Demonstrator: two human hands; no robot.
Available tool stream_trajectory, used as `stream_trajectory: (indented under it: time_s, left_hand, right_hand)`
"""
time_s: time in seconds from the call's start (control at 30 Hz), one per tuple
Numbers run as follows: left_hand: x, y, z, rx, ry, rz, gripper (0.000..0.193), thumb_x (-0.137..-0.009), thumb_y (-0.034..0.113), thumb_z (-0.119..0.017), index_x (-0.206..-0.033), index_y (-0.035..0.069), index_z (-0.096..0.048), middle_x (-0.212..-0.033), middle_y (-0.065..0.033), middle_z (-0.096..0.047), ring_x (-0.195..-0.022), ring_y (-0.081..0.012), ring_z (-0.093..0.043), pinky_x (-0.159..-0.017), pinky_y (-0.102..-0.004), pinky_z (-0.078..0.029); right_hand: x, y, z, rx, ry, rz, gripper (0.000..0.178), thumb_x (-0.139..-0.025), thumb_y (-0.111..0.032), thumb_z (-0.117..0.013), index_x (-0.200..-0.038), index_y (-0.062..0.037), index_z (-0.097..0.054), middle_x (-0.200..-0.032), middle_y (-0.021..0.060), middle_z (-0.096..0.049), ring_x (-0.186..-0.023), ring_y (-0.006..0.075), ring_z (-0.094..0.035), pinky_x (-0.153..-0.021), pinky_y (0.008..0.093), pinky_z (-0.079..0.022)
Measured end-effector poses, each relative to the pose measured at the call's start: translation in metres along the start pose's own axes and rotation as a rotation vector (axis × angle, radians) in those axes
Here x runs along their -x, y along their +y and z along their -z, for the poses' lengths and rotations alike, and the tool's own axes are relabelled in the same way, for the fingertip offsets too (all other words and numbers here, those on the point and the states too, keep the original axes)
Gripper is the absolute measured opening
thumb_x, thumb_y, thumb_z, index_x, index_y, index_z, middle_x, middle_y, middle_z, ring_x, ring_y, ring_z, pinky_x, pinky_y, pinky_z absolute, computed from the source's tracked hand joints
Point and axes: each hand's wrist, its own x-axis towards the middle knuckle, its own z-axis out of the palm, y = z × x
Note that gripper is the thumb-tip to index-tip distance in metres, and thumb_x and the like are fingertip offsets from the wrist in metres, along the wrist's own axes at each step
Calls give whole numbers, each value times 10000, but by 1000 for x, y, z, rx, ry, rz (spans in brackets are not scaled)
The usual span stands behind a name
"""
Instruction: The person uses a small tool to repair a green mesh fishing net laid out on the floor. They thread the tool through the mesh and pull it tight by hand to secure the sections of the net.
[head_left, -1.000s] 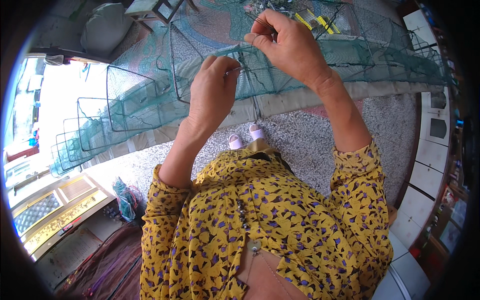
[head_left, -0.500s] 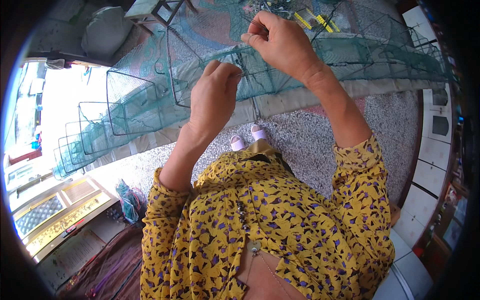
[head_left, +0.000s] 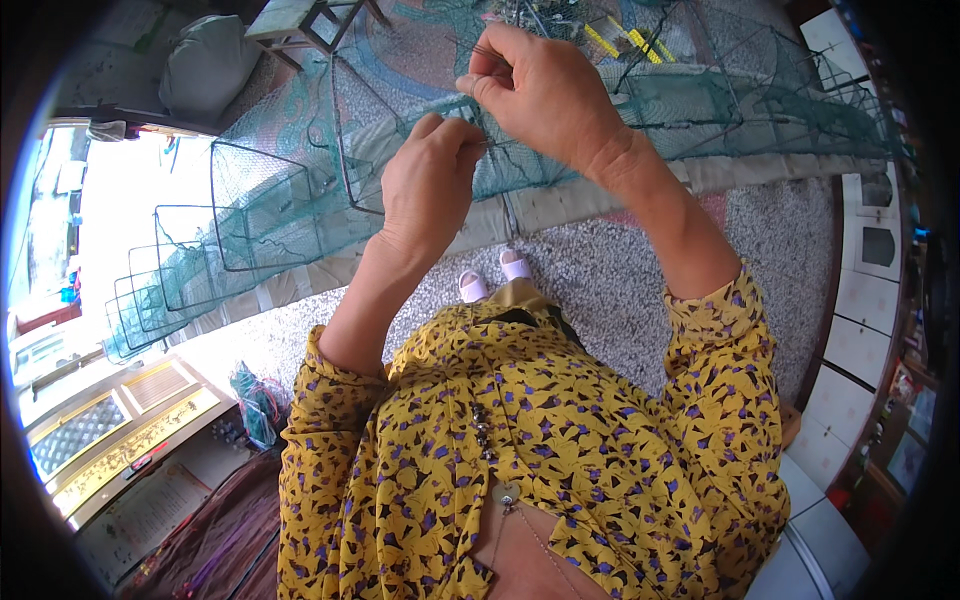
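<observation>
A long green mesh net trap [head_left: 275,205] with dark rectangular wire frames stretches across the view in front of me. My left hand [head_left: 428,180] is closed in a pinch on the netting near the trap's middle, and its fingertips are partly hidden. Above and to the right of it, my right hand [head_left: 545,95] is closed too. Thumb and forefinger grip thin dark strands, whose ends stick out to the left. The two hands are a short way apart, both over the mesh.
A pale cloth-covered support [head_left: 545,205] runs under the net. Yellow strips [head_left: 640,42] lie beyond it. A wooden stool [head_left: 305,25] and a stuffed white sack [head_left: 210,68] stand at the far left. White tiled cabinets [head_left: 862,300] line the right; a bundle of green netting [head_left: 257,405] sits lower left.
My right hand has moved a little to the left, still pinching the dark strands. My left hand has stayed nearly in place on the net.
</observation>
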Motion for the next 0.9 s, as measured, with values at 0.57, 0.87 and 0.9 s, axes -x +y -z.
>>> stream_trajectory:
  time_s: [0.57,0.87,0.9]
  left_hand:
    - [14,-16,-21,23,21,25,64,-810,83,-651,-867,56,-642,-834,-98,-587,-720,-302,-599,-631,-364,-473]
    - [13,-12,-21,52,49,-1,66,-807,69,-656,-867,52,-635,-831,-96,-584,-717,-300,-599,-627,-362,-474]
    - [14,-12,-21,50,49,2,65,-805,67,-657,-865,51,-634,-830,-95,-583,-714,-299,-599,-624,-360,-474]
  right_hand:
    - [3,-7,64,257,-477,-144,274,-802,-226,-683,-1001,-65,-585,-844,111,-653,-792,281,-652,-730,395,-504]
    - [-19,-2,67,-921,-14,-296,203,-933,-251,-588,-986,-57,-558,-686,-64,-450,-521,6,-358,-442,146,-286]
    - [-21,-2,67,-944,26,-273,221,-940,-269,-575,-992,-54,-558,-684,-63,-445,-524,7,-353,-443,145,-281]
